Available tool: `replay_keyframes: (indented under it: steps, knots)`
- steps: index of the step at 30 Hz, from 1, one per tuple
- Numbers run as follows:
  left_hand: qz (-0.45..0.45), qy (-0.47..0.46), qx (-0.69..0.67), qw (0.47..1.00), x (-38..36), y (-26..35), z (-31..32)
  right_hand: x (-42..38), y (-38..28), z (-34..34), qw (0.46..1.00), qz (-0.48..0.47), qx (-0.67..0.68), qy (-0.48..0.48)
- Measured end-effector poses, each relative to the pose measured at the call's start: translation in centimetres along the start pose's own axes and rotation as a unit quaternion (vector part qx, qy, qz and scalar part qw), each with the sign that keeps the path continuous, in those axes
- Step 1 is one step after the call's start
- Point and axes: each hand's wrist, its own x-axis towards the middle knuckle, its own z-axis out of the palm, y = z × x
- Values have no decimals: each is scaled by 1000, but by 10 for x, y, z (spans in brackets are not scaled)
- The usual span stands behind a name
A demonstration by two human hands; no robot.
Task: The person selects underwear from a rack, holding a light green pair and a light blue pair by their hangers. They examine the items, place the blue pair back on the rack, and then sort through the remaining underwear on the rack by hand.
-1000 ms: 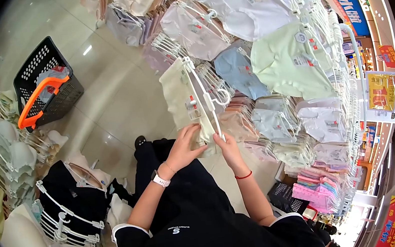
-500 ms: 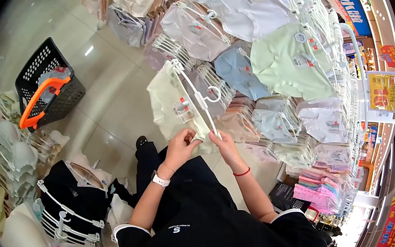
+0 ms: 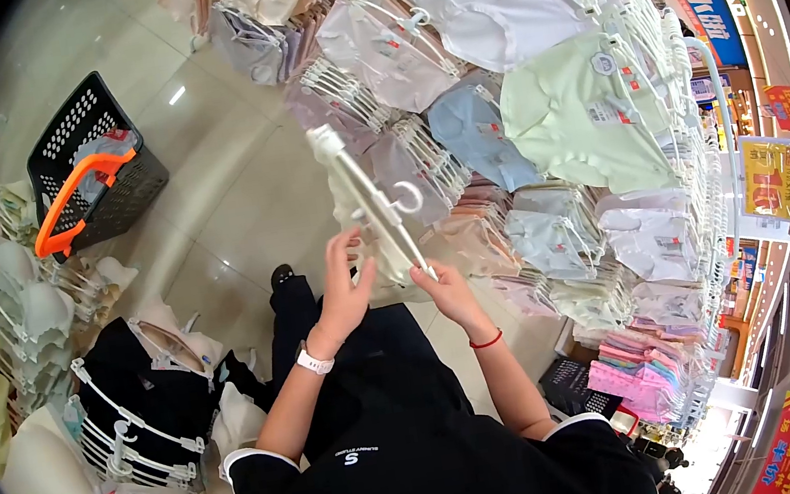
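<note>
In the head view, the right hand [image 3: 443, 286] is gripping the near end of a white hanger [image 3: 371, 205] with a pale garment, tilting it up in front of the rack [image 3: 537, 106]; the left hand [image 3: 345, 284] is lying open against the cloth. The hanger is off the rack, not yet hung or put in the basket [image 3: 93, 178] far left of the rack.

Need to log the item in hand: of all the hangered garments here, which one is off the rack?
The cream garment on a white hanger, gripped at its lower end by the right hand, left hand flat against it. All others hang on the rack.
</note>
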Motion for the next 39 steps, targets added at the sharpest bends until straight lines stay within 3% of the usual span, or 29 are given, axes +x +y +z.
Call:
replay_keyframes:
  steps: [4, 7, 10, 12, 14, 17, 24, 27, 30, 32, 34, 37, 39]
  knots:
    - [-36, -57, -15, 998, 6, 10, 5, 1, 3, 10, 997, -57, -46, -12]
    - [-87, -29, 78, 993, 11, 16, 10, 7, 12, 14, 994, -50, -94, -1]
    - [-68, 105, 129, 984, 18, 21, 12, 18, 9, -2, 987, -39, -151, -26]
    - [11, 183, 234, 955, 26, 28, 8, 27, 9, -18, 983, -46, -164, -70]
    - [82, 50, 333, 938, 42, 41, -4, 34, 13, -43, 976, -63, -163, -129]
    - [53, -162, 332, 928, 51, 15, 16, 49, 23, -82, 971, -46, -167, -164]
    - [88, -220, 272, 933, 77, -12, 52, 77, 30, -136, 963, 25, -161, -215]
    - [117, -148, 310, 932, 84, -15, 70, 79, 12, -150, 914, -133, -359, -138]
    - [134, -133, 321, 928, 93, -13, 76, 86, -31, -177, 905, -240, -350, -39]
    - [137, -132, 323, 927, 101, -15, 78, 88, -55, -191, 935, -203, -288, 26]
    - [133, -133, 315, 930, 107, -18, 80, 102, -43, -214, 919, -179, -286, 206]
    - [126, -139, 320, 929, 111, -19, 80, 116, -36, -248, 913, -175, -206, 306]
    - [125, -140, 322, 928, 112, -23, 80, 129, -25, -268, 892, -197, -244, 327]
